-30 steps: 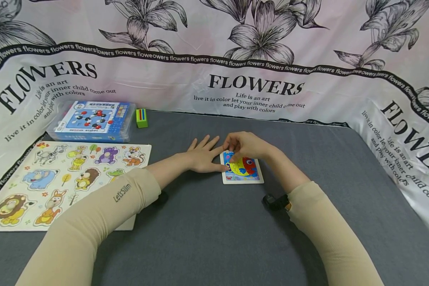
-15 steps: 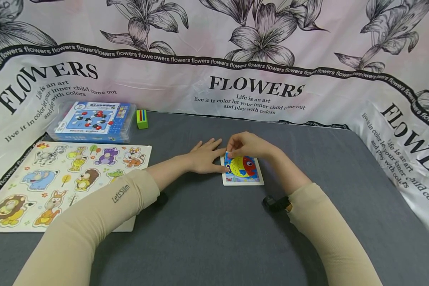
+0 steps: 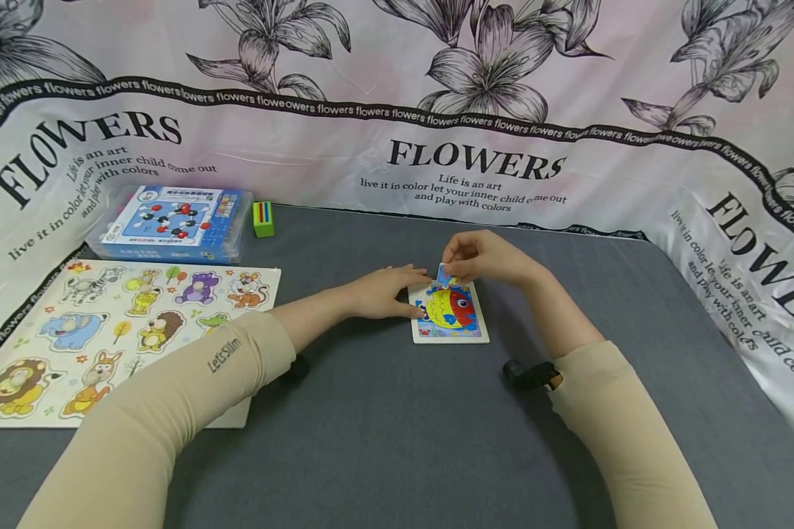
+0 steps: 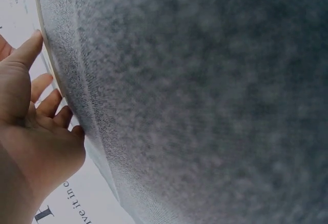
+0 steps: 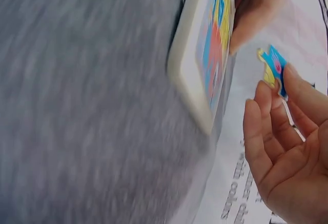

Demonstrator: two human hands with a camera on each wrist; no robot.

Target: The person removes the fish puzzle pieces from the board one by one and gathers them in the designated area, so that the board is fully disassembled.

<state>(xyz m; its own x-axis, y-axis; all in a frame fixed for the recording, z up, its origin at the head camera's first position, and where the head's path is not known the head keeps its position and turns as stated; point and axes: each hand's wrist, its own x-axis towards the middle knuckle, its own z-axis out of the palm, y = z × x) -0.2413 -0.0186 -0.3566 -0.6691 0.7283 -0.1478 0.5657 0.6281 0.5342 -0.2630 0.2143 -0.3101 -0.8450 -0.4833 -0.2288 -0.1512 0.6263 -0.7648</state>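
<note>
A small white-framed puzzle board (image 3: 450, 337) with a red and yellow fish picture lies on the grey cloth. Between thumb and fingers, the right hand (image 3: 486, 255) pinches a small blue and yellow puzzle piece (image 3: 444, 275) over the board's far edge; the right wrist view shows the piece (image 5: 277, 68) held off the board (image 5: 190, 65). At the board's left side is the left hand (image 3: 385, 292), its thumb at the left edge and its fingers extended. In the left wrist view the left hand's (image 4: 38, 116) fingers are loosely bent by the board's edge.
At the left lies a large animal puzzle board (image 3: 122, 328), partly covered by the left sleeve. Behind it stand a clear plastic box (image 3: 168, 224) with a blue label and a small green block (image 3: 262, 220). A flower-printed cloth (image 3: 304, 154) hangs along the back.
The right hand has lifted the pinched piece from the board's upper left and moved away and to the right. The left hand's fingers have drawn closer together.
</note>
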